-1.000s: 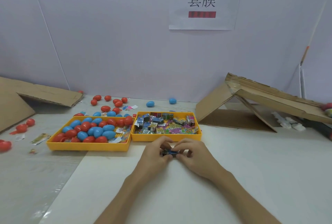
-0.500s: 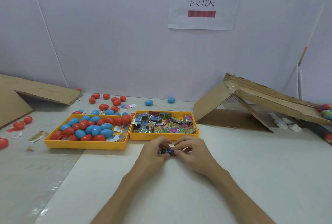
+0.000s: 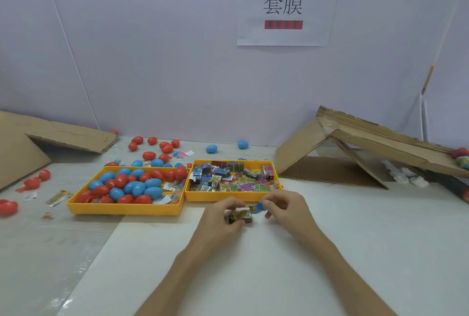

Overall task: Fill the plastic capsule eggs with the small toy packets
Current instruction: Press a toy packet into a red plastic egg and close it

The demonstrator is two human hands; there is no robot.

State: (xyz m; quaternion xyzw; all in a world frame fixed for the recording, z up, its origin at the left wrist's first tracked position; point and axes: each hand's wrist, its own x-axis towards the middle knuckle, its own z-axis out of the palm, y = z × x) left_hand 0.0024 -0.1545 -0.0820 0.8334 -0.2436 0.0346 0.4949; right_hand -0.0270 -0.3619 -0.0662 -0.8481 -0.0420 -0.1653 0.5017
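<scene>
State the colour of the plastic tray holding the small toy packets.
Yellow: the rectangular plastic tray, seen best in the head view.

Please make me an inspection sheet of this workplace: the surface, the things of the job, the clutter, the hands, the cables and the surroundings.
Surface: white table.
Job's things: left yellow tray holds red and blue capsule eggs; right yellow tray holds toy packets; one packet is held between both hands.
Clutter: loose eggs behind and left of the trays; paper scraps at left.
Hands: left hand grips the packet's dark end; right hand fingers pinch its blue end.
Cables: thin white line on the right wall; cable or rod, cannot tell.
Surroundings: left cardboard; right cardboard; paper sign on the wall.
</scene>
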